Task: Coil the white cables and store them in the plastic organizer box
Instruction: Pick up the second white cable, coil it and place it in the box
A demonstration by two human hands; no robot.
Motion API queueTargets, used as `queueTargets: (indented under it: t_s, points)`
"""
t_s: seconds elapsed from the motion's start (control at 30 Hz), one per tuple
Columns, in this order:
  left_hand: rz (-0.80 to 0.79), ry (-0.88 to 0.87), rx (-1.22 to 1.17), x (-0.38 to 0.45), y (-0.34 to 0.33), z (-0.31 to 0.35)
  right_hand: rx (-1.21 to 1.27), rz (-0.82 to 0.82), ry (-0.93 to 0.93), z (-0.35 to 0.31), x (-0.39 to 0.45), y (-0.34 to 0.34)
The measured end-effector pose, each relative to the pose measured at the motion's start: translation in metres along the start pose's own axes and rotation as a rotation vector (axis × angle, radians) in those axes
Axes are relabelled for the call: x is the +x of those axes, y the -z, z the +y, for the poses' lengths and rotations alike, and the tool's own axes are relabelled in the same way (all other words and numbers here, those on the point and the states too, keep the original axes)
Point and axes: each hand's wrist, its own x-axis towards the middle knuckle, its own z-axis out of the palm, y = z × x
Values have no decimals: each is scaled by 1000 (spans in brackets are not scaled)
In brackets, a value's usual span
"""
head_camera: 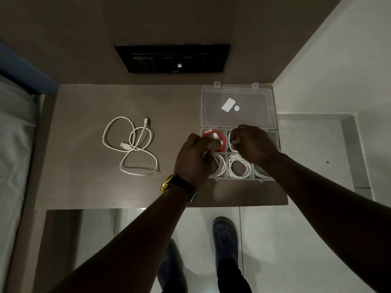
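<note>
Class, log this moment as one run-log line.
stage: storing | left hand: over organizer box | right hand: at top middle compartment | loose white cable: uncoiled on table | lid: open

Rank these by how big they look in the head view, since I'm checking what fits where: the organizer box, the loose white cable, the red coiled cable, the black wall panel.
1. organizer box, lid open
2. black wall panel
3. loose white cable, sprawled uncoiled
4. red coiled cable, partly hidden

The panel is farther away, so its ranking against the box is unsure.
</note>
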Motion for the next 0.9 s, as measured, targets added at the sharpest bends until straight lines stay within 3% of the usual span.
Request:
queueTargets:
  t_s: [0.27,0.57,0.7,0.77,0.9]
  points:
    - [77,84,110,-4,38,-36,81,204,-26,-6,-11,10]
    - [294,355,178,-20,91,-93,6,295,-42,-29,-12,12]
    - [361,444,153,-9,102,-106,69,291,55,-54,-9,13]
    - [266,436,213,10,102,-113,130,297,102,-69,-9,12]
    - [-71,416,400,48,95,-112,227,289,158,-99,-8,5]
